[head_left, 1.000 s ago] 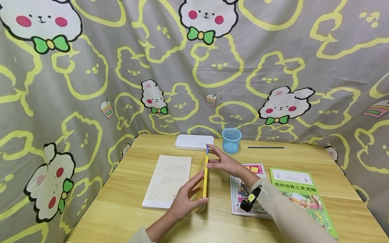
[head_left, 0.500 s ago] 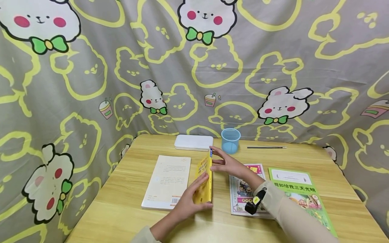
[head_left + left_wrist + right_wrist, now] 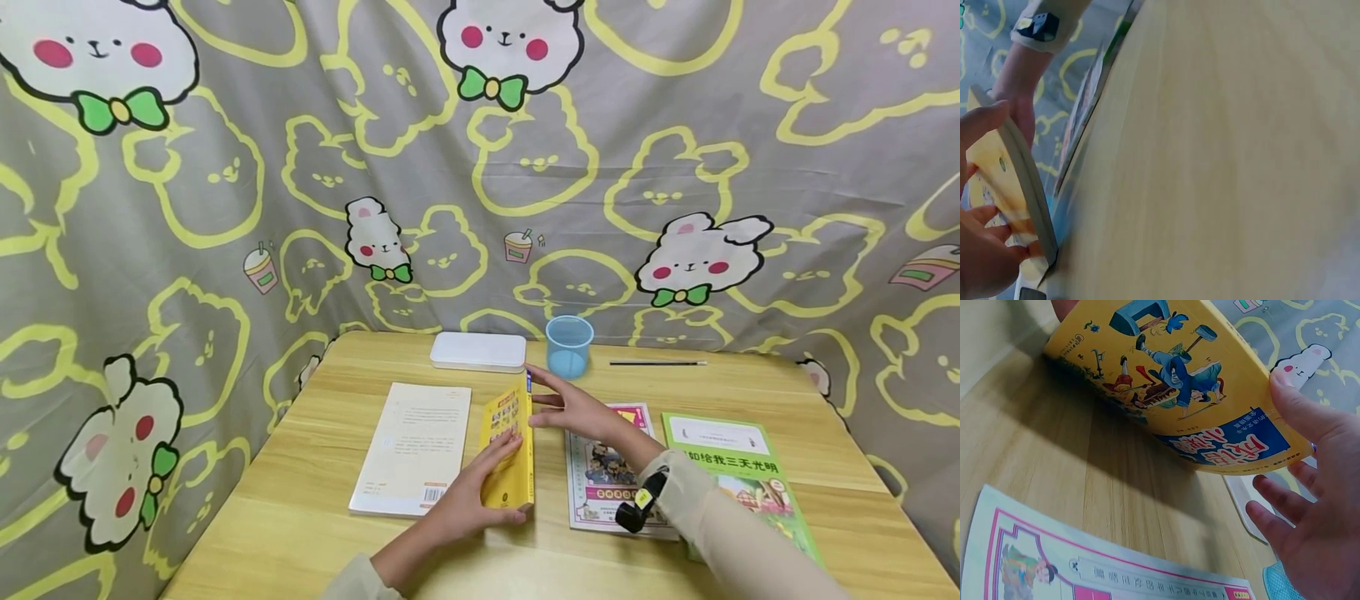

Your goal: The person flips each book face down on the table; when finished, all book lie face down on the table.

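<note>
A yellow paperback book [image 3: 504, 479] stands near upright between both hands, its spine toward me and its back cover showing at left. My left hand [image 3: 467, 498] holds its lower end, fingers along the back cover and thumb by the bottom of the spine. At the far top end, my right hand [image 3: 587, 417] grips the book, thumb at the spine. In the right wrist view, the front cover [image 3: 1179, 369] carries cartoon figures and a blue title patch; the right thumb [image 3: 1300, 406] touches the book's edge. The left wrist view shows the left fingers [image 3: 997, 232] against the cover.
A white book [image 3: 412, 450] lies face down at left. A pink-bordered book [image 3: 600, 492] and a green book [image 3: 780, 500] lie at right, partly under the right forearm. Behind stand a white case [image 3: 478, 350], a blue mesh cup [image 3: 570, 350] and a pencil [image 3: 656, 363].
The yellow book has shifted slightly right and turned, so more of its back cover shows. Both hands have moved right with it and keep their hold.
</note>
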`<state>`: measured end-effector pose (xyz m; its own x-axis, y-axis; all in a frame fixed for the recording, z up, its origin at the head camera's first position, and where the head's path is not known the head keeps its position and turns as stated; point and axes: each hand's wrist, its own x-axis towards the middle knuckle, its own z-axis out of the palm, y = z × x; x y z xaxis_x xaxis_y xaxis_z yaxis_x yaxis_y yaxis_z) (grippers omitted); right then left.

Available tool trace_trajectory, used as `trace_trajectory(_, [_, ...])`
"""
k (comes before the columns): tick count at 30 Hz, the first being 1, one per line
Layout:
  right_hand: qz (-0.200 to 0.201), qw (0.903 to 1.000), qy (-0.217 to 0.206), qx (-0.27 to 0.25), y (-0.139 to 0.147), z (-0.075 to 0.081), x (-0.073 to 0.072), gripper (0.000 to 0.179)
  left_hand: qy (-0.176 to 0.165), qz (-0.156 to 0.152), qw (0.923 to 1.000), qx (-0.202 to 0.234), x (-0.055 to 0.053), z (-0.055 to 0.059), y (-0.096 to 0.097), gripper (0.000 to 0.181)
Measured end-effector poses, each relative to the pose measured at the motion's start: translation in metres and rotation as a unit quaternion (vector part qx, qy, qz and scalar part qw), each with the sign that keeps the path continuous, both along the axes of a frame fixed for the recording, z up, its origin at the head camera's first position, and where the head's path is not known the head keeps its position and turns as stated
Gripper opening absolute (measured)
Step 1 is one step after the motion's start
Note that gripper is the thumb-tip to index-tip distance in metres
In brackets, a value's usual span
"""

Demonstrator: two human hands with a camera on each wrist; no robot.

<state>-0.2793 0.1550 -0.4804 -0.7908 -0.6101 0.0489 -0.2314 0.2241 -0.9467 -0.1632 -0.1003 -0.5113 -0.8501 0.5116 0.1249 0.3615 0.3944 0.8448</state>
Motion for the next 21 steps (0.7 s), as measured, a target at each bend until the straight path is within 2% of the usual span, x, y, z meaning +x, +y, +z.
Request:
trace_trajectory(8, [-0.004,0.9997,0.015,0.019,0.008,-0.004,0.000,0.093,-0.002,-0.009,0.9991,-0.041,-0.005,-0.003,-0.004,0.101])
trace_trajectory(15, [-0.015,0.9954,0.055,0.076,0.015,-0.010,0.001,0.097,-0.002,-0.004,0.9964,-0.085,-0.005,-0.005,0.000,0.100])
trace_trajectory(21, [-0.043,0.9865,0.073,0.140,0.021,-0.019,0.002,0.100,0.002,-0.002,0.9929,-0.119,-0.005,-0.007,0.004,0.098])
